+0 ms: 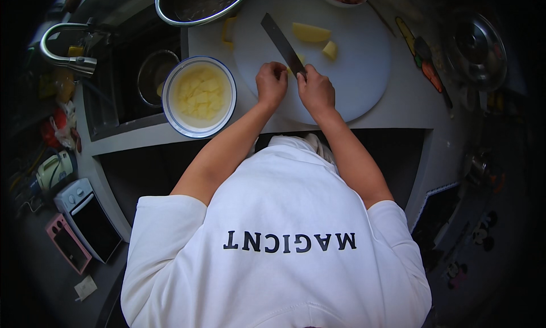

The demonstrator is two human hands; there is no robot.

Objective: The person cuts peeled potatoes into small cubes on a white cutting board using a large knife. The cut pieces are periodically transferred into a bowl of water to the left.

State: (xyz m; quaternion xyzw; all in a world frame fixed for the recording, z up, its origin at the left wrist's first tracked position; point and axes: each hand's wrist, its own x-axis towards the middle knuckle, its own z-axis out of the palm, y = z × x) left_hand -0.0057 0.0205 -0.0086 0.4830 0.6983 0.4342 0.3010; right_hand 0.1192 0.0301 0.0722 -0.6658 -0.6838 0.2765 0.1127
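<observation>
My right hand grips the handle end of a kitchen knife, whose broad dark blade slants up and left over the round white cutting board. Close to the blade's left side, my left hand has its fingers curled. A small yellow potato piece shows beside the blade, partly hidden by it; whether my left fingers hold it is not clear. Farther back on the board lie a large potato wedge and a smaller potato chunk.
Left of the board, a blue-rimmed bowl holds potato slices in liquid. Beyond it are the sink and faucet. A metal basin and a white bowl of pinkish food stand behind. Colourful-handled utensils lie at right.
</observation>
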